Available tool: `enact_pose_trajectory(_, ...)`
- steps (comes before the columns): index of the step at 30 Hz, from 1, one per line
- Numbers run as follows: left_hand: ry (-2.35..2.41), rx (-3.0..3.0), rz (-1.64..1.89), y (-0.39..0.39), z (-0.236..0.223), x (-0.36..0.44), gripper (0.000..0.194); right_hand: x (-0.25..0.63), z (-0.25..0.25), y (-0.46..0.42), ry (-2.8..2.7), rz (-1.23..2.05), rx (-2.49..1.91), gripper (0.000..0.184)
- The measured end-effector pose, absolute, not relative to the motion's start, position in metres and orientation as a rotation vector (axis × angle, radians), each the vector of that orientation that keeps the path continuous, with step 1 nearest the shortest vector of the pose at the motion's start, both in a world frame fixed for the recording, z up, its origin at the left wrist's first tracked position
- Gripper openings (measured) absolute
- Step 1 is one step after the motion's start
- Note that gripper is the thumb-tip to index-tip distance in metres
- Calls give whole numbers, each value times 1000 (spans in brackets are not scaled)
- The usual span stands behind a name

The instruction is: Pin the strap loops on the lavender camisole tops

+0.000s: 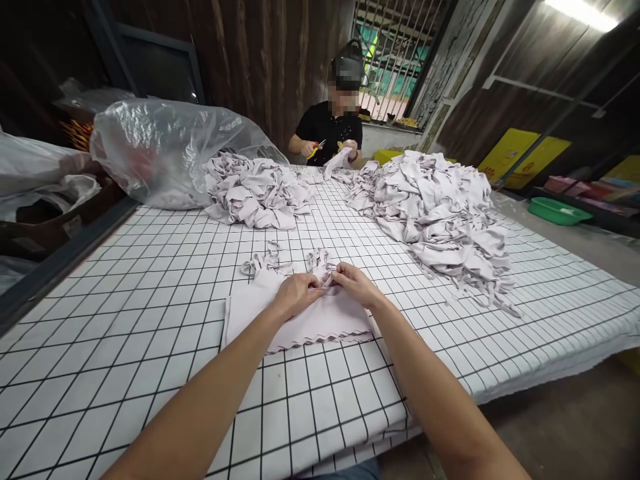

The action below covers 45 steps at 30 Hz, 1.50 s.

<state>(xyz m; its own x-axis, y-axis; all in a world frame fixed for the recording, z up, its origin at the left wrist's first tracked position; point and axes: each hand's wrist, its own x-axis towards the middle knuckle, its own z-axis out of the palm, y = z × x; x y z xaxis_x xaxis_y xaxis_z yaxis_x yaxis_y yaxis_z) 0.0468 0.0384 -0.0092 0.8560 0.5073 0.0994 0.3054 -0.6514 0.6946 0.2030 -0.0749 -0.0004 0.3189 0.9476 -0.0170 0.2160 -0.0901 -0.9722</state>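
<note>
A flat stack of pale pink garments (300,323) lies in front of me, with its layered lower edges toward me and thin straps bunched at the far side. My left hand (299,293) rests on the stack's upper part, fingers closed on the cloth near the straps. Close beside it, my right hand (356,283) pinches the top garment's strap edge between thumb and fingers. The fingertips of both hands almost meet. Loose straps (320,260) curl up just beyond them. The exact bit of cloth between the fingers is partly hidden.
A grid-patterned cloth (165,280) covers the table. Heaps of pale garments lie at the back left (257,190) and right (435,200). A clear plastic bag (165,147) bulges at far left. Across the table a person (330,127) holds scissors and cloth. A green basin (559,211) stands at right.
</note>
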Motion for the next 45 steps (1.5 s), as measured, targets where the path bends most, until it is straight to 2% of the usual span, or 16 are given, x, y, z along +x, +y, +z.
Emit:
enact_pose_trajectory(4,571,2374,448,32,-12,48,13,202,16,-62,-923,1061,-1427,25)
enact_pose_trajectory(10,553,2423,462,32,-11,47,10,216,39,-20,-871,940,-1621,19)
enact_pose_trajectory(14,556,2458,450,33,-10,47,8,226,32,9,-883,857,-1719,16)
enact_pose_trajectory(18,572,2478,444,33,-12,47,9,235,11,27,-922,713,-1812,8)
enact_pose_trajectory(23,503,2582,588,33,-20,48,32,239,-16,32,-1044,441,-1967,8)
enact_pose_trajectory(28,468,2763,575,30,-27,50,28,237,-26,30,-1141,190,-2069,17)
enact_pose_trajectory(32,487,2762,499,27,-18,50,32,231,-11,27,-1158,66,-2105,14)
enact_pose_trajectory(35,474,2749,414,32,1,41,30,221,11,30,-1222,129,-2114,15)
enact_pose_trajectory(39,467,2791,336,50,18,10,32,191,32,50,-1352,449,-2100,24)
enact_pose_trajectory(42,575,2805,386,62,5,-16,40,160,30,71,-1336,670,-2128,37)
enact_pose_trajectory(45,608,2805,393,69,-17,-30,48,133,18,89,-1262,782,-2174,33)
